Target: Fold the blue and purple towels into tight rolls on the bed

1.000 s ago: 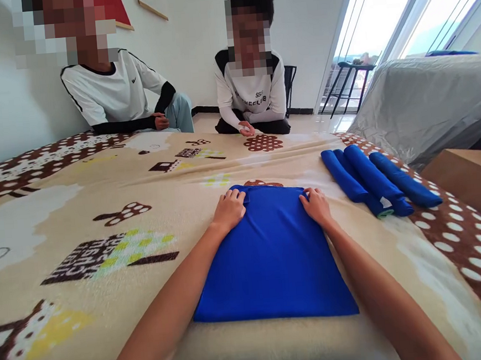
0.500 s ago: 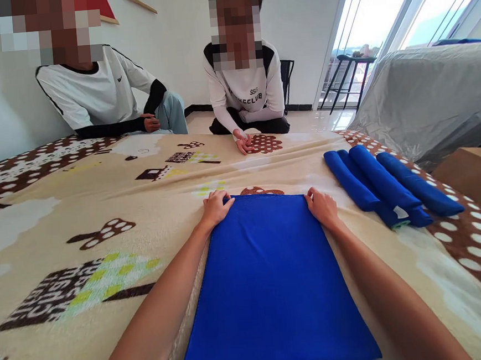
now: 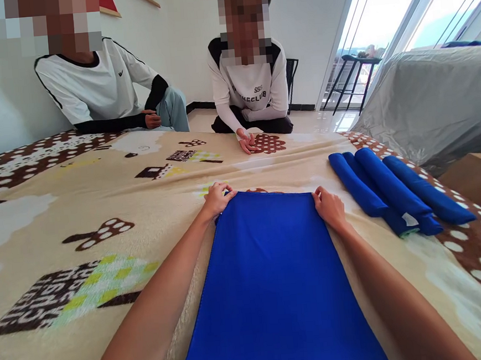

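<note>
The blue cloth lies lengthwise over the near middle of the patterned blanket, its nearest end running out of view. It should handle as light, limp and soft, with nothing fragile about it; it looks smooth enough to slide a little, and it would likely crease if tugged from one side only. The far corners seem the best places to take hold, thumb against fingers, with even tension across the edge. That is where the hands are: the left hand pinches the far left corner, and the right hand has its thumb and fingers closed on the far right one.

Counted up, there is one flat cloth and, towards the blanket's right edge, four blue rolls (a scrap of blue at their near end might be a fifth; I can't tell). Two people sit at the blanket's far edge, one on the left and one near the middle. Beyond it stands one stool; past its right edge sits one cardboard box.
</note>
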A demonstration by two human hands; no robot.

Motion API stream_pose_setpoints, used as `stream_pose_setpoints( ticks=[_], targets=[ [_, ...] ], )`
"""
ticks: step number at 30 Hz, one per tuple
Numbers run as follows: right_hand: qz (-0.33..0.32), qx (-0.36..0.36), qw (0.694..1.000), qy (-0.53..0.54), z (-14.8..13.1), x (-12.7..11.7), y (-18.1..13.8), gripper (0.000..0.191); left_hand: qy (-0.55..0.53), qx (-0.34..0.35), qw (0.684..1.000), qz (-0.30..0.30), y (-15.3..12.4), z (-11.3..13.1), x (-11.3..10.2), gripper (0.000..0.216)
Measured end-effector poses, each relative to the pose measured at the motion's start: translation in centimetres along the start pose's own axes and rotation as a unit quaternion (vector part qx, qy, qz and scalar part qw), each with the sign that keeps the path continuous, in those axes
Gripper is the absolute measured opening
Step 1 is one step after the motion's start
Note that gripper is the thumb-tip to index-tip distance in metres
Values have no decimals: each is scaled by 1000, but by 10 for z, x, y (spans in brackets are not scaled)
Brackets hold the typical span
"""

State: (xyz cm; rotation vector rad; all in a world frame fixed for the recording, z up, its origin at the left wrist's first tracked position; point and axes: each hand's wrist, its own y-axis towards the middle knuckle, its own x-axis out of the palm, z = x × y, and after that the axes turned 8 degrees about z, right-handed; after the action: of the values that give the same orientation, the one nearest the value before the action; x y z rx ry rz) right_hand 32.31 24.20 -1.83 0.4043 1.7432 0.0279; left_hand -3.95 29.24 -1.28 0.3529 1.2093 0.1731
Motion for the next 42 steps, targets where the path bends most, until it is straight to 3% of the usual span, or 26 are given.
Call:
stream_pose_setpoints(
  ticks=[6,9,13,16,20,22,24,26,28,31,34,37,40,42],
  targets=[
    [37,-40,998,11,-1,-9,-5,36,51,11,998,33,-20,23,-9,38],
    [52,-129,990,36,-27,-12,-20,42,50,72,996,31,-33,54,-12,40],
    [-1,-274,958,79,-72,0,-46,51,33,169,984,-48,-49,84,0,51],
    [-24,-282,956,79,-66,8,-52,57,51,143,985,-76,-60,66,4,59],
    [-21,-193,980,41,-14,5,-42,62,91,54,992,-75,-63,20,-12,63],
    [-23,-175,984,26,3,-1,-37,64,103,36,991,-75,-61,14,-22,59],
    [-12,-173,985,14,2,-9,-40,63,114,26,991,-60,-61,28,-29,56],
    [14,-180,984,8,-13,-17,-55,62,119,36,992,-36,-71,57,-33,55],
    [29,-215,976,13,-34,-24,-86,60,109,85,990,-31,-95,91,-35,57],
    [0,-309,951,34,-50,-31,-147,56,75,190,977,-68,-150,127,-38,56],
    [-14,-359,931,62,-27,-38,-200,57,59,228,967,-93,-200,123,-46,54],
    [-6,-354,932,74,25,-46,-227,64,56,222,970,-84,-232,89,-61,57],
    [26,-309,949,55,65,-55,-242,68,77,162,983,-27,-254,64,-75,57],
    [78,-273,958,45,63,-61,-253,68,103,109,988,30,-264,70,-80,55]
  ],
)
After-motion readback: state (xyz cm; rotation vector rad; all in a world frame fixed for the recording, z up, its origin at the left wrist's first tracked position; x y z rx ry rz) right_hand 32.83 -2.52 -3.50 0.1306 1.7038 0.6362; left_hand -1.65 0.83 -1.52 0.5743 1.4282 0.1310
